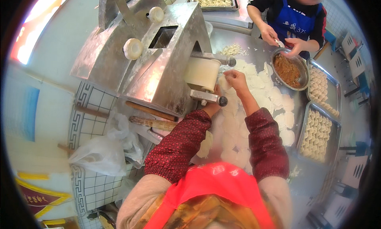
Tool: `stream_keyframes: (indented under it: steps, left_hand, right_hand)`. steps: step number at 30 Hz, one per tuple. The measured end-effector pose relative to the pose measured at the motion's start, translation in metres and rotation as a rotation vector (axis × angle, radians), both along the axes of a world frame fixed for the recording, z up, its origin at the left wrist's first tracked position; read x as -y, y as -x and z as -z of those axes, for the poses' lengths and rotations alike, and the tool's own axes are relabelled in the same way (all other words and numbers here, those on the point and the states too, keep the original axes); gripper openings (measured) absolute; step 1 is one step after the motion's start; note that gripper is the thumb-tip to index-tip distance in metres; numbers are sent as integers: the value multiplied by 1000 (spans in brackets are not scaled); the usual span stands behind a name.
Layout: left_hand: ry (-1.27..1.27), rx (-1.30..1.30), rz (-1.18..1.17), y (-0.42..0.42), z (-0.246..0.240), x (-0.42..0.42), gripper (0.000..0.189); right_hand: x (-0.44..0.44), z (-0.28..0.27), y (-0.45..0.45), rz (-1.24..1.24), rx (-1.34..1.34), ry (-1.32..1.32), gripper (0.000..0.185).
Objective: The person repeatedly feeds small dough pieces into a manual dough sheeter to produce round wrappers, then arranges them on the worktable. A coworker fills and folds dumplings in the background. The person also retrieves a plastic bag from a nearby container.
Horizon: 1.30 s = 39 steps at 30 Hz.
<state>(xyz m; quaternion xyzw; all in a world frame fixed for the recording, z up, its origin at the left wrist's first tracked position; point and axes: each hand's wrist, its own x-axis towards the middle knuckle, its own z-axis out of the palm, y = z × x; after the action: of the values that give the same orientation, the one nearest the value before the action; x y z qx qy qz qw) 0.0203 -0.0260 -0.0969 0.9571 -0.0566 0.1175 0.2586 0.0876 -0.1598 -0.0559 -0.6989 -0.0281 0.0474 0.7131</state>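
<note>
My right hand pinches the edge of a thin round dough wrapper just right of the machine's white roller. Below the roller, my left hand reaches beside the metal crank-like bar; its fingers are partly hidden, and whether they hold the wrapper cannot be told. Many round dough wrappers lie overlapping in rows on the steel table, right of and below my hands. One more wrapper lies by my left sleeve. The dough machine is floury metal with two white knobs.
Across the table a co-worker in a blue apron holds a small dumpling above a metal bowl of brown filling. Trays of dumplings stand at the right, another at the top. Dough scraps, wooden rolling pins and plastic bags lie around.
</note>
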Motion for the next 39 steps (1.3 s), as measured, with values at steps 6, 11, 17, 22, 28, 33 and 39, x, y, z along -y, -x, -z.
stream_keyframes:
  steps: [6,11,17,22,28,33,39]
  left_hand:
    - [-85,204,82,15,33,-7,29]
    - [-179,-110,171,37,9,-7,29]
    - [158,-423,27,50,-9,-4,17]
    - [-290,-257,170,55,13,-14,16]
    - [-169,109,289,97,-6,-21,5]
    - [42,90,343,131,-37,-35,8]
    - [173,120,334,147,-72,-40,11]
  right_hand:
    - [-1,7,-5,1,107,94,21]
    - [-11,10,-3,-22,110,118,17]
    - [-18,-4,-5,-53,-29,29,19]
    - [-18,-9,-2,-117,-126,-73,38]
    - [-22,-6,-10,-149,-266,-91,51]
    - [-33,-7,-5,-129,-298,-204,42]
    - [-29,-5,-4,-149,-268,-107,34]
